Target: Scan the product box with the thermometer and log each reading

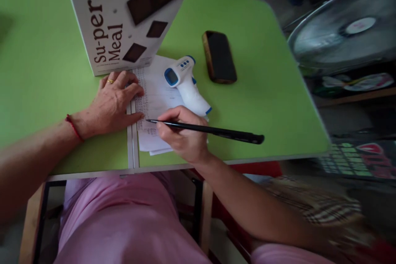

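My right hand (184, 134) grips a long black pen (213, 130), its tip touching a white sheet of paper (154, 99) covered in handwriting. My left hand (116, 101) lies flat with fingers spread, pressing on the paper's left edge; it wears a gold ring and a red thread at the wrist. A white and blue infrared thermometer (187, 86) rests on the paper just beyond my right hand.
A white and brown "Su-per Meal" box (123, 20) stands behind the paper on the green table (262, 90). A dark phone (219, 56) lies face down to the right. A fan (349, 29) stands off the table's right side.
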The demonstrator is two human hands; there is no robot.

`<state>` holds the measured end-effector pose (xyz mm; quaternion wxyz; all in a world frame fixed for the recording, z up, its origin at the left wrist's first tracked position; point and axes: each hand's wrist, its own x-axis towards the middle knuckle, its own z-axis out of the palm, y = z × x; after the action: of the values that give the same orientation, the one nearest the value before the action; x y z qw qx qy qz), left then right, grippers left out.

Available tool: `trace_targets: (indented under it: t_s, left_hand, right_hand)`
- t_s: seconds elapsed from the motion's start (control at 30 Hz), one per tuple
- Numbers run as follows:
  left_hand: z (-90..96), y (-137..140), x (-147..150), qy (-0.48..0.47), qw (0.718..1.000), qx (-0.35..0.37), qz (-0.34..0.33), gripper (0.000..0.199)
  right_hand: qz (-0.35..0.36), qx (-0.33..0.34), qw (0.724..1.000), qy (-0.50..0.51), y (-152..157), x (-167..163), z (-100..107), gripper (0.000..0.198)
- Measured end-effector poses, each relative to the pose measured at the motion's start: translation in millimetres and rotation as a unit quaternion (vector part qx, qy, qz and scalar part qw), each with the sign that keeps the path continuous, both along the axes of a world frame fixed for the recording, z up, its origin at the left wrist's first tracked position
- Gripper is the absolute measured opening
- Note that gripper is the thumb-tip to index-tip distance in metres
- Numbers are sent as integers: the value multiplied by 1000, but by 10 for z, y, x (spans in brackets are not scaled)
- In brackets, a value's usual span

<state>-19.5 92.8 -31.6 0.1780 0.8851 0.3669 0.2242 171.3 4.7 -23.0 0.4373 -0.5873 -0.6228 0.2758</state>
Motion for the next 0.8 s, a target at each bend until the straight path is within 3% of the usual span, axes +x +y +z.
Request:
trace_targets:
  t_s: [0.8]
  left_hand:
    - [63,-21,11,44,999,17,2,40]
  right_hand:
    - [57,49,995,-65,-4,22,-67,10]
